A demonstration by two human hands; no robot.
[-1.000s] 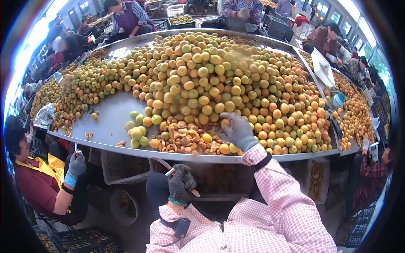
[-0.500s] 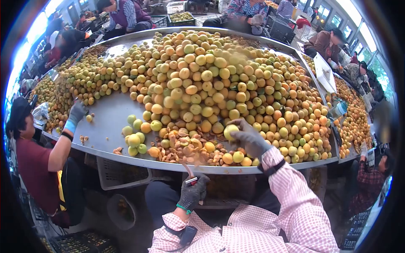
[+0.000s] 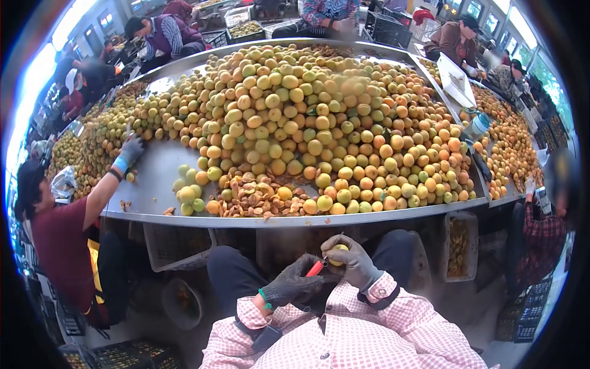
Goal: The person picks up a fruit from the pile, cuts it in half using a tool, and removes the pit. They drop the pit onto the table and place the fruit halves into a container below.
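Observation:
My right hand (image 3: 351, 263), in a grey glove, grips a yellow-green apricot (image 3: 337, 253) over my lap. Close against it, my left hand (image 3: 295, 281) in a darker knit glove is closed round a small red-handled tool (image 3: 315, 269). The metal end of this tool points at the apricot; its exact kind I cannot make out. Ahead of me, a large heap of apricots (image 3: 295, 117) covers much of the metal table (image 3: 270, 222). A pile of split orange-brown apricot pieces (image 3: 255, 194) lies near the table's front edge, beside several greener apricots (image 3: 186, 195).
At left, a co-worker's gloved hand (image 3: 130, 150) reaches to the heap. Below the table stand a pale crate (image 3: 175, 261), a bucket (image 3: 182, 302) and a bin (image 3: 461, 264). A white tray (image 3: 455, 81) and a blue-lidded container (image 3: 475, 127) sit on the right. Other people work around.
My right hand has drawn the apricot back from the heap to my lap. My left hand has moved right, bringing the tool to it. The co-worker's hand at left has reached farther in.

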